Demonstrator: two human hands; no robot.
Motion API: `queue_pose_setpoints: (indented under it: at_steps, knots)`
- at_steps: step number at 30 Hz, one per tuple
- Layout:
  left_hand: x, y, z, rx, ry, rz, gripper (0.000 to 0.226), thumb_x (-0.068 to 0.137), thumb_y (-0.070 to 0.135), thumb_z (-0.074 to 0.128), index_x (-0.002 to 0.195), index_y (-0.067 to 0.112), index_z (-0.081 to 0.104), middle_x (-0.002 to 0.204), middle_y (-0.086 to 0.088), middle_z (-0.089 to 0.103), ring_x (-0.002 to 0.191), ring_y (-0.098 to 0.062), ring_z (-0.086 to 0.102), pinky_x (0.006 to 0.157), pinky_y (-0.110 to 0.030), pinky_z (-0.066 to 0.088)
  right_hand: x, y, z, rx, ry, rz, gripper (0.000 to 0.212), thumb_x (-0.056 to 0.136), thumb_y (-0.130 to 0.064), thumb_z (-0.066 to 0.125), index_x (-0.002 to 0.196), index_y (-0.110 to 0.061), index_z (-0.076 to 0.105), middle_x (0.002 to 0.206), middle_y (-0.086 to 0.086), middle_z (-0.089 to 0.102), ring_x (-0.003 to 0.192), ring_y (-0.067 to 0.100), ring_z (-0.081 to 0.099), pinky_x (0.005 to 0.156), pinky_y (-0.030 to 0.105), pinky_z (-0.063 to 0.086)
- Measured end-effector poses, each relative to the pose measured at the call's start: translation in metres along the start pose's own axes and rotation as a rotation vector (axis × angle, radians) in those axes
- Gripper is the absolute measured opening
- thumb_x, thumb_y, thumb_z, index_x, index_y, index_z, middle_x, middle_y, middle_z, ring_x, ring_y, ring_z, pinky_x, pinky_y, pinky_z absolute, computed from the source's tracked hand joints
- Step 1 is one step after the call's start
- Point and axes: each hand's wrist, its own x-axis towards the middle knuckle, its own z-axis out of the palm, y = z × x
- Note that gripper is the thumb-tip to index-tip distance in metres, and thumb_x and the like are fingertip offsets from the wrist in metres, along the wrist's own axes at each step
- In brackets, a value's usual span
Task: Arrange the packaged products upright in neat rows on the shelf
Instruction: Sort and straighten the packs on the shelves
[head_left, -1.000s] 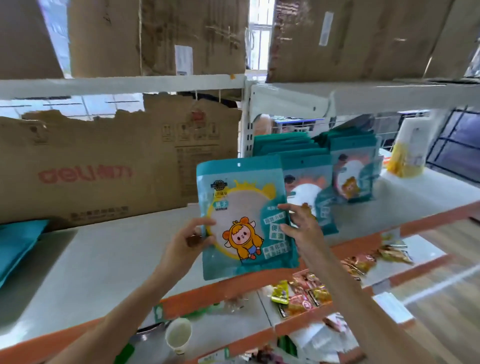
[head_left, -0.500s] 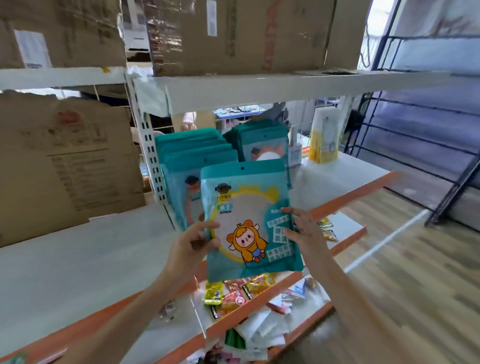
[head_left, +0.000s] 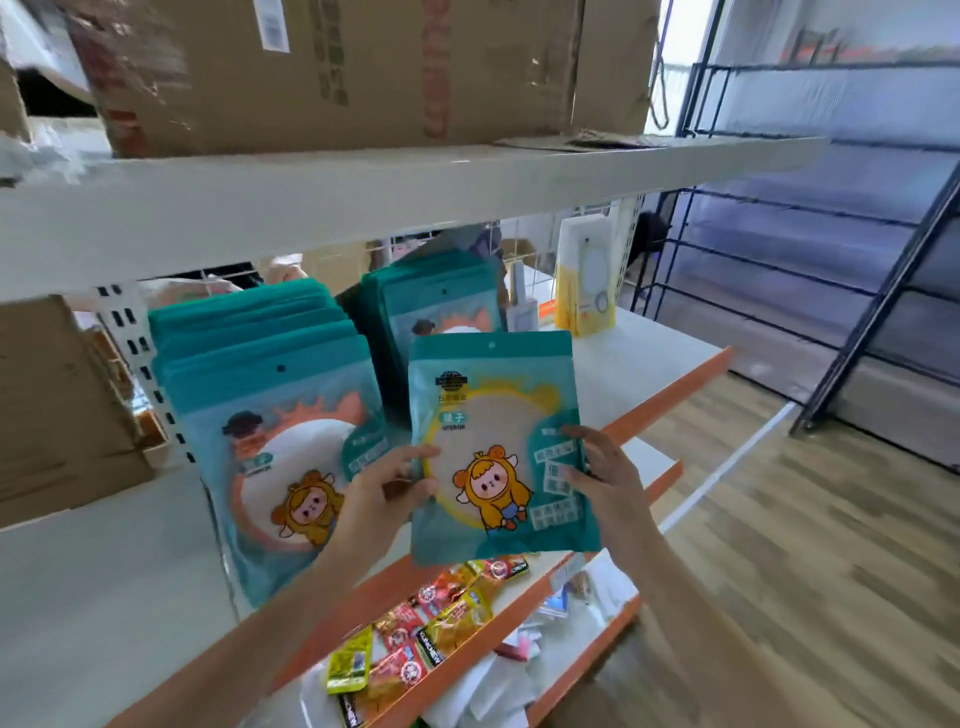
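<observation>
From the head camera, the teal pouch (head_left: 493, 447) stood upright in mid-air, its long axis vertical, just in front of the right-hand row of pouches (head_left: 436, 301) on the shelf (head_left: 644, 353). The left hand (head_left: 387, 486) pinched its left edge and the right hand (head_left: 597, 467) gripped its right edge. The left-hand row (head_left: 270, 395) stood beside it. The right-hand row looked the nearer target, directly behind the pouch.
</observation>
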Motion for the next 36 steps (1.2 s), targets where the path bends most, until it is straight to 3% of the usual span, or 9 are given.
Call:
queue_pose_setpoints:
  at_steps: [4,7,11,14,21,25,28,33,36]
  knots:
    - [0.037,0.003,0.024,-0.018,0.031,-0.039,0.028,0.084,0.009,0.065,0.100,0.031,0.062,0.080,-0.020,0.065,0.062,-0.023,0.056,0.056,-0.022,0.042,0.047,-0.009,-0.012,-0.014,-0.021,-0.003,0.043,0.081,0.013,0.054,0.099,-0.025,0.062,0.110,0.006,0.067,0.096,0.028,0.063,0.081,0.043,0.053]
    - [0.058,0.005,0.042,-0.057,0.099,-0.036,0.028,0.083,0.001,0.063,0.106,0.017,0.062,0.081,-0.020,0.065,0.056,-0.003,0.059,0.054,-0.011,0.044,0.082,-0.014,-0.017,-0.040,-0.038,0.003,0.047,0.082,0.014,0.052,0.097,-0.030,0.063,0.113,0.008,0.066,0.098,0.031,0.062,0.086,0.048,0.053]
    - [0.082,0.001,0.058,-0.121,0.208,-0.030,0.033,0.084,-0.002,0.061,0.102,0.025,0.061,0.081,-0.012,0.064,0.065,-0.005,0.063,0.061,-0.016,0.051,0.122,-0.018,-0.015,-0.041,-0.068,-0.011,0.048,0.086,0.012,0.050,0.094,-0.034,0.063,0.112,0.004,0.066,0.099,0.029,0.062,0.085,0.047,0.053]
    - [0.092,-0.009,0.065,-0.166,0.279,-0.063,0.035,0.085,-0.003,0.059,0.099,0.030,0.061,0.090,-0.005,0.065,0.075,-0.010,0.065,0.066,-0.025,0.056,0.144,-0.014,-0.007,-0.064,-0.122,-0.056,0.046,0.087,0.013,0.049,0.097,-0.030,0.061,0.116,0.008,0.064,0.100,0.030,0.061,0.077,0.040,0.055]
    - [0.099,-0.023,0.076,-0.076,0.461,-0.077,0.038,0.087,0.001,0.059,0.103,0.036,0.058,0.078,0.001,0.058,0.068,-0.011,0.055,0.058,-0.017,0.046,0.189,0.013,0.019,-0.168,-0.205,-0.147,0.047,0.086,0.015,0.042,0.110,-0.022,0.058,0.114,0.006,0.063,0.095,0.021,0.064,0.059,0.020,0.055]
    - [0.106,-0.027,0.084,0.030,0.481,-0.146,0.053,0.083,0.004,0.065,0.122,0.036,0.050,0.114,0.017,0.055,0.097,0.003,0.054,0.081,-0.012,0.046,0.206,0.028,0.033,-0.226,-0.207,-0.226,0.047,0.089,0.012,0.043,0.110,-0.029,0.052,0.113,-0.001,0.060,0.096,0.016,0.062,0.058,0.015,0.054]
    - [0.110,-0.033,0.090,0.138,0.496,-0.171,0.067,0.079,0.001,0.069,0.135,0.027,0.043,0.128,0.013,0.043,0.119,-0.003,0.038,0.099,-0.025,0.034,0.219,0.038,0.038,-0.239,-0.262,-0.295,0.044,0.090,0.009,0.046,0.115,-0.027,0.051,0.117,0.001,0.060,0.101,0.017,0.062,0.070,0.023,0.058]
    - [0.121,-0.037,0.093,0.299,0.563,-0.162,0.068,0.082,0.000,0.065,0.139,0.027,0.039,0.133,0.002,0.038,0.112,-0.005,0.040,0.098,-0.021,0.031,0.233,0.049,0.045,-0.281,-0.328,-0.374,0.037,0.089,0.008,0.049,0.121,-0.012,0.053,0.121,0.005,0.055,0.104,0.017,0.057,0.075,0.014,0.053]
    - [0.128,-0.048,0.096,0.362,0.598,-0.185,0.070,0.083,-0.002,0.063,0.140,0.027,0.037,0.140,-0.009,0.031,0.120,-0.022,0.046,0.105,-0.037,0.036,0.237,0.060,0.047,-0.294,-0.353,-0.423,0.040,0.088,0.010,0.049,0.123,-0.009,0.052,0.125,0.007,0.051,0.106,0.015,0.054,0.073,0.009,0.050]
